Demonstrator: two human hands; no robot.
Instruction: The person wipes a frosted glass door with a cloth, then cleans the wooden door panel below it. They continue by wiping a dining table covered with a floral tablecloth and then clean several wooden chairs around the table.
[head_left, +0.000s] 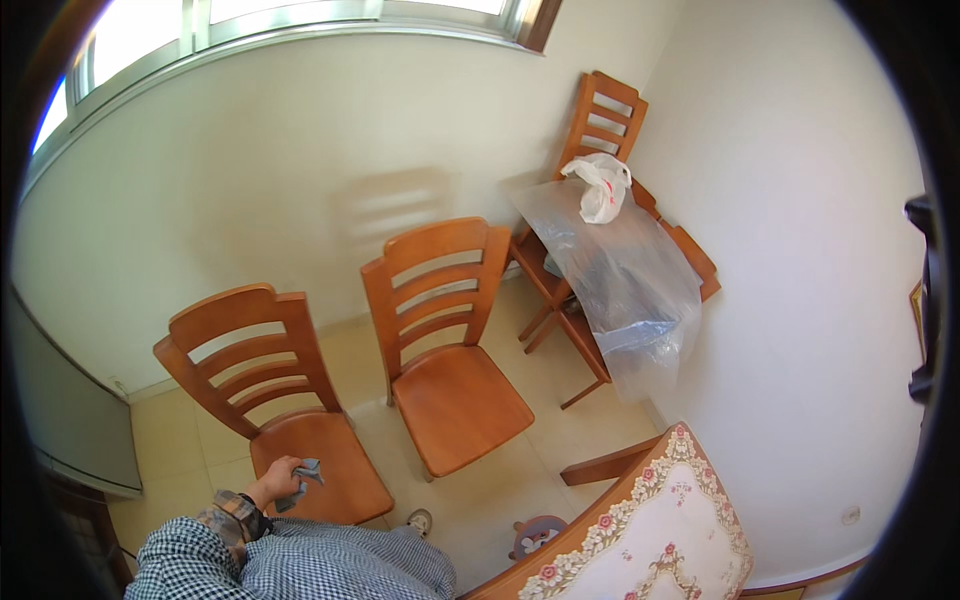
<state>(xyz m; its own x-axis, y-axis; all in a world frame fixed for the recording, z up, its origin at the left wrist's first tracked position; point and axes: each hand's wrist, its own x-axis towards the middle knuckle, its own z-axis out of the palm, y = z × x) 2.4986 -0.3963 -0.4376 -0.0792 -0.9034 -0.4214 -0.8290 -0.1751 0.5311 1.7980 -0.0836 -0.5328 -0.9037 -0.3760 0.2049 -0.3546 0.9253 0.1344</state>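
My left hand (277, 480) is closed around a grey-blue cloth (307, 471), whose folded ends stick out past my fingers. It is just over the seat of a wooden chair (330, 465) at the left; whether the cloth touches the seat I cannot tell. My right hand is out of view. A second wooden chair (461, 405) with a slatted back stands to the right of the first.
More wooden chairs (615, 112) stand in the corner under a clear plastic sheet (637, 277) and a white plastic bag (600, 187). A table with a floral tablecloth (645, 540) fills the lower right. Beneath its edge is a small round stool (541, 532).
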